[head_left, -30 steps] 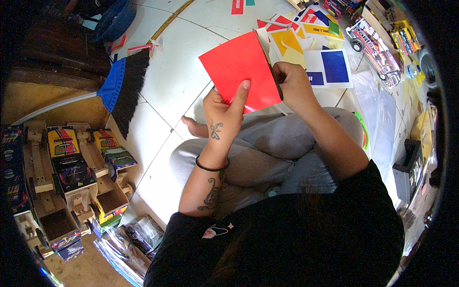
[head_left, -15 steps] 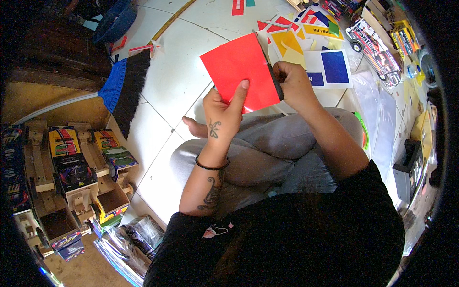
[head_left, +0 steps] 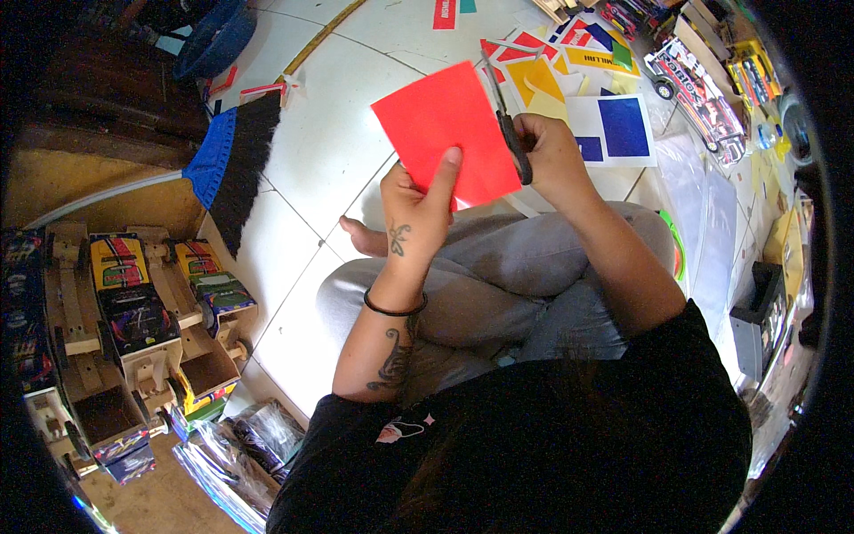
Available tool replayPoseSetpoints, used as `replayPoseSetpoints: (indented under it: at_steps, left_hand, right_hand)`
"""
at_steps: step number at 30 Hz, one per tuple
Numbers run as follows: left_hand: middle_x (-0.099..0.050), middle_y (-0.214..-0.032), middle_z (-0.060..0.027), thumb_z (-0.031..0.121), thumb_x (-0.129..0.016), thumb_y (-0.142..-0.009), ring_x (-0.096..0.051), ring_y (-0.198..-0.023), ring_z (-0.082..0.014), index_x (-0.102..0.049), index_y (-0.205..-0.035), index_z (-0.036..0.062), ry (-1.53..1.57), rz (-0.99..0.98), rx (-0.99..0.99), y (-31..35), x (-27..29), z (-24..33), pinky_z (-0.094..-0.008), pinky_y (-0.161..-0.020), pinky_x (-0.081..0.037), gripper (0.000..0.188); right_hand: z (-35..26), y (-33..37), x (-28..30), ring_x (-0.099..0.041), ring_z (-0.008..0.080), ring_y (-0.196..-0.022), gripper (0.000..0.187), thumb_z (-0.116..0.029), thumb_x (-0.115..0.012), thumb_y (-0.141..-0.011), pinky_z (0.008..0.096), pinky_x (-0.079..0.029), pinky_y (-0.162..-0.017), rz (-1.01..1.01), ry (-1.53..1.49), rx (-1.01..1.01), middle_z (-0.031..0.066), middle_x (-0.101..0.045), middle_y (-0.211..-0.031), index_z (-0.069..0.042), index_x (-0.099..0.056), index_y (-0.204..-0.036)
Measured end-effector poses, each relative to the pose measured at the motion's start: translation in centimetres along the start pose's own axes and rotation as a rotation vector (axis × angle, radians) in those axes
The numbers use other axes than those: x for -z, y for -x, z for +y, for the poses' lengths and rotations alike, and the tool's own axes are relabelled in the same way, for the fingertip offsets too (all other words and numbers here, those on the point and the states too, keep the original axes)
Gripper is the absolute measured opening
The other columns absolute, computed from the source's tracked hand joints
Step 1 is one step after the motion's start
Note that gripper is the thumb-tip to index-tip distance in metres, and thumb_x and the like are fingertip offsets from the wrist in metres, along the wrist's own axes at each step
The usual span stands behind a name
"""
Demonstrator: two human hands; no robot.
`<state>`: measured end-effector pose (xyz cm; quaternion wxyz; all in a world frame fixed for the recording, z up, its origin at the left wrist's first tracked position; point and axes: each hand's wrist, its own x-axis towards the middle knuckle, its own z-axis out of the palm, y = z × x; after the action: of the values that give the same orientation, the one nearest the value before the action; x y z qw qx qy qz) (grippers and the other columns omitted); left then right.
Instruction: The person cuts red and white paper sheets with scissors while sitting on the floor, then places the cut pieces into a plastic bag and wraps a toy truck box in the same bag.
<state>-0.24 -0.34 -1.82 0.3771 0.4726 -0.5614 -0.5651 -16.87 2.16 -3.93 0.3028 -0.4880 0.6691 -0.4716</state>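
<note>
Sitting cross-legged on a white tiled floor, a person holds one red rectangular paper sheet up above the knees. One left hand has its fingers closed on the sheet's lower edge, thumb in front. One right hand grips one pair of black-handled scissors, blades against the sheet's right edge. One blue-and-black broom head lies left. Two blue squares show on one white sheet beyond. Compared with a second ago, the scissors have appeared along the paper's edge; before, no blades showed.
</note>
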Motion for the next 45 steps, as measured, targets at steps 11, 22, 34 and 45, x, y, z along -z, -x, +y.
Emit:
replayPoseSetpoints:
  at_steps: [11,22,34,45]
  left_hand:
    - [-0.054,-0.105,-0.0122,0.035,-0.037,-0.092,-0.047,-0.097,-0.0142,-0.050,-0.111,-0.0037,0.021,-0.044,-0.033,-0.8,-0.6,-1.8,-0.0270,-0.086,-0.036,0.044]
    - [-0.062,-0.083,-0.0044,0.014,-0.063,-0.079,-0.057,-0.072,-0.0097,-0.056,-0.101,0.0016,0.011,-0.413,0.080,-3.7,4.1,-2.6,-0.0216,-0.064,-0.044,0.026]
    - [-0.062,-0.075,-0.0038,0.009,-0.062,-0.079,-0.056,-0.063,-0.0078,-0.058,-0.090,-0.0006,0.240,-0.190,0.018,-3.6,3.4,-2.5,-0.0196,-0.057,-0.043,0.015]
    - [-0.062,-0.077,-0.0028,0.009,-0.062,-0.079,-0.055,-0.065,-0.0072,-0.059,-0.088,0.0016,0.202,-0.243,0.027,-3.6,3.5,-2.6,-0.0200,-0.060,-0.044,0.012]
  right_hand:
    - [-0.8,0.3,-0.9,-0.052,0.0129,-0.096,0.039,-0.010,-0.063,-0.072,0.0241,-0.040,-0.079,-0.076,-0.636,-0.210,0.0067,-0.055,-0.103,-0.003,-0.047,-0.107]
    - [0.7,-0.8,1.8,-0.053,0.0119,-0.093,0.050,-0.006,-0.064,-0.065,0.0233,-0.041,-0.082,-0.222,-0.311,-0.030,0.0056,-0.054,-0.102,-0.001,-0.046,-0.111]
    - [-0.1,-0.6,0.8,-0.048,0.0129,-0.086,0.046,-0.008,-0.064,-0.066,0.0223,-0.037,-0.077,-0.025,-0.471,-0.113,0.0039,-0.052,-0.098,-0.002,-0.049,-0.110]
    - [0.3,-0.8,0.8,-0.050,0.0145,-0.089,0.043,-0.006,-0.063,-0.067,0.0247,-0.038,-0.081,0.036,-0.537,-0.095,0.0072,-0.052,-0.105,-0.001,-0.049,-0.107]
